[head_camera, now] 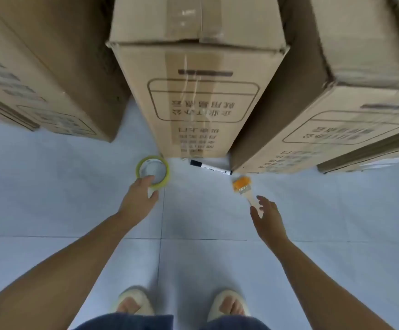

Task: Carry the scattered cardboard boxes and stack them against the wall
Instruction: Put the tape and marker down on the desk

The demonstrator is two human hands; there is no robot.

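Observation:
Three tall cardboard boxes stand on the pale floor ahead: one on the left (39, 75), a taped one in the middle (198, 96) and one on the right (324, 120). My left hand (139, 198) reaches down to a roll of yellowish tape (162, 167) at the foot of the middle box and pinches its near rim, fingers inside and thumb outside. My right hand (268, 217) hovers with its fingers spread over the wooden handle of a small brush with orange bristles (241, 184) and holds nothing.
A black-capped white marker (211, 167) lies on the floor against the middle box, between the tape and the brush. A flatter box edge (370, 160) shows at the far right. My feet in light slippers (134, 303) stand on the tiled floor (51, 186).

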